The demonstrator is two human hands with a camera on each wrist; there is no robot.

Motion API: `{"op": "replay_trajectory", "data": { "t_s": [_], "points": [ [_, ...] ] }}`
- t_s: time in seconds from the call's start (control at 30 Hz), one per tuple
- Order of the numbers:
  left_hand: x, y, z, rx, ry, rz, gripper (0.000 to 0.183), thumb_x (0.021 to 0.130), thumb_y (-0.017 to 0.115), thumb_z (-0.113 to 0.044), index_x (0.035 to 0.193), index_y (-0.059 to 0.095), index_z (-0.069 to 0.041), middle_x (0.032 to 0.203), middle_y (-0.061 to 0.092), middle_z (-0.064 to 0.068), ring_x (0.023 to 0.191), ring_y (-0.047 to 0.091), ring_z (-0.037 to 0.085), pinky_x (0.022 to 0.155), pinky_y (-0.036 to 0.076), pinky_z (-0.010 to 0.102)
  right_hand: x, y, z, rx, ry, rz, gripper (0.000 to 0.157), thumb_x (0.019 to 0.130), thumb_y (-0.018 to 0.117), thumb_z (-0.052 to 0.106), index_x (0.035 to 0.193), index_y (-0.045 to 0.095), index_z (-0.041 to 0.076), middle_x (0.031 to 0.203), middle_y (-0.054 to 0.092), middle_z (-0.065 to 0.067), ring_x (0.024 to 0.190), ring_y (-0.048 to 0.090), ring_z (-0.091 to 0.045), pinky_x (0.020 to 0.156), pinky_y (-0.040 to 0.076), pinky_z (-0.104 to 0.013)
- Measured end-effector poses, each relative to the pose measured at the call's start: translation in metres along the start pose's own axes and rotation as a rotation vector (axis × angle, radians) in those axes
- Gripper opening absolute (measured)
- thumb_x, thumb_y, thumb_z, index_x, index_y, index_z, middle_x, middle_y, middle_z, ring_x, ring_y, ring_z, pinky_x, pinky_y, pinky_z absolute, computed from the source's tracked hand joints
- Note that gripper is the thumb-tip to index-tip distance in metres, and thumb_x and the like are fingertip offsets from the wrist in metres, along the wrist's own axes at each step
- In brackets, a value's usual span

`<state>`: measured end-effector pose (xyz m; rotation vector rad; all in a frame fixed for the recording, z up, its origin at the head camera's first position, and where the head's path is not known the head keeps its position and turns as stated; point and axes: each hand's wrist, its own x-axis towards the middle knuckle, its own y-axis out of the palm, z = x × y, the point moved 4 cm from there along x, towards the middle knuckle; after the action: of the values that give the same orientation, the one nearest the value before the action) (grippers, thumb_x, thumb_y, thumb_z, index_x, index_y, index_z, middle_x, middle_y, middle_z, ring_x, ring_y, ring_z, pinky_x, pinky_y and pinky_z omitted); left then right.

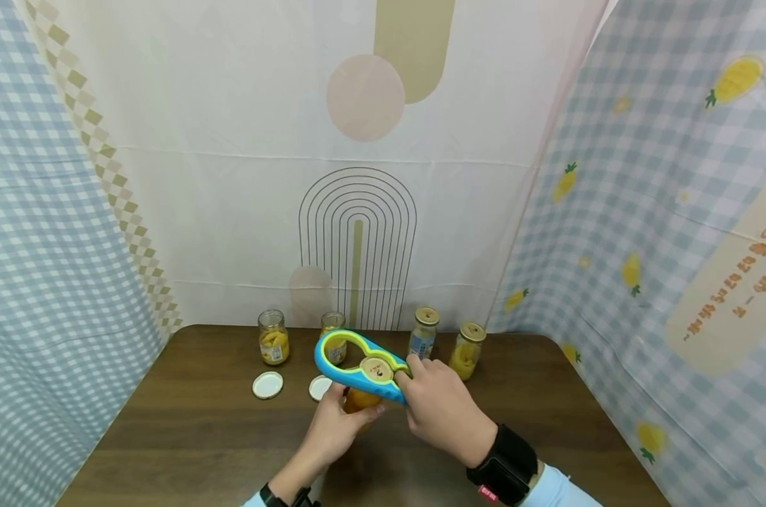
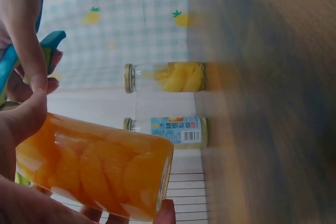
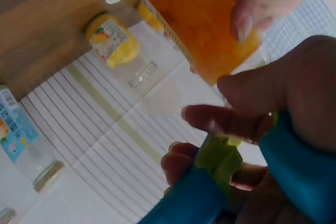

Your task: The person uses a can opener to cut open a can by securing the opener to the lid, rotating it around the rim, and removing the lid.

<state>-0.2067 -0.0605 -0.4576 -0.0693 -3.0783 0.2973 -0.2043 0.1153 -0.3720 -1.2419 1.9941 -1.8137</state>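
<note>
My left hand grips a glass jar of orange fruit pieces, holding it off the table. A gold lid tops this jar. Around the lid sits a blue and lime-green jar opener, its larger loop pointing to the left. With its fingers curled round the handles, my right hand holds the opener from the right side. In the left wrist view the jar leans, and its base shows near the left fingertips.
Two lidless jars with yellow fruit stand at the table's back left. White-faced lids lie before them. At the back right are a lidded jar with a blue label and a lidded yellow-fruit jar. Patterned cloth hangs behind the table.
</note>
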Motion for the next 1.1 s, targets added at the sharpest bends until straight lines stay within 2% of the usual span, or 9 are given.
{"op": "replay_trajectory", "data": {
  "t_s": [0.1, 0.37, 0.67, 0.83, 1.1],
  "points": [
    [0.0, 0.0, 0.001, 0.0, 0.001, -0.006, 0.071, 0.089, 0.089, -0.036, 0.147, 0.056, -0.01, 0.154, 0.059, 0.017, 0.138, 0.06, 0.038, 0.106, 0.057, 0.054, 0.001, 0.003, 0.004, -0.036, -0.01, 0.006, 0.021, 0.084, 0.085, 0.015, 0.102, 0.073, 0.013, 0.088, 0.059, -0.003, 0.065, 0.048, -0.011, 0.063, 0.044, -0.026],
    [-0.001, 0.0, 0.004, 0.031, 0.016, 0.041, 0.067, 0.093, 0.085, -0.039, 0.145, 0.056, -0.009, 0.148, 0.063, 0.015, 0.136, 0.061, 0.037, 0.105, 0.057, 0.055, 0.001, 0.006, 0.003, -0.061, -0.031, 0.016, 0.037, 0.079, 0.094, 0.023, 0.107, 0.072, 0.014, 0.09, 0.061, -0.002, 0.067, 0.055, -0.012, 0.065, 0.048, -0.027],
    [-0.002, 0.001, 0.007, 0.068, 0.044, 0.101, 0.069, 0.099, 0.077, -0.043, 0.151, 0.05, -0.006, 0.149, 0.061, 0.019, 0.137, 0.062, 0.039, 0.107, 0.056, 0.058, 0.0, 0.007, 0.001, -0.031, -0.064, -0.019, 0.037, 0.077, 0.094, 0.02, 0.105, 0.07, 0.015, 0.087, 0.061, -0.002, 0.062, 0.054, -0.012, 0.061, 0.051, -0.027],
    [-0.001, 0.002, 0.009, 0.036, 0.056, 0.146, 0.069, 0.101, 0.075, -0.04, 0.154, 0.047, -0.006, 0.151, 0.059, 0.019, 0.137, 0.061, 0.038, 0.106, 0.056, 0.057, 0.0, 0.008, 0.0, -0.015, -0.085, -0.033, 0.035, 0.077, 0.092, 0.016, 0.103, 0.069, 0.016, 0.083, 0.059, -0.001, 0.058, 0.052, -0.01, 0.058, 0.048, -0.026],
    [0.001, 0.001, 0.011, 0.016, 0.096, 0.163, 0.065, 0.103, 0.074, -0.034, 0.155, 0.044, -0.009, 0.154, 0.055, 0.019, 0.14, 0.059, 0.039, 0.106, 0.058, 0.053, 0.002, 0.007, -0.002, -0.034, -0.14, -0.075, 0.036, 0.074, 0.092, 0.015, 0.101, 0.068, 0.015, 0.081, 0.059, 0.0, 0.057, 0.05, -0.011, 0.056, 0.046, -0.027]
  ]
}}
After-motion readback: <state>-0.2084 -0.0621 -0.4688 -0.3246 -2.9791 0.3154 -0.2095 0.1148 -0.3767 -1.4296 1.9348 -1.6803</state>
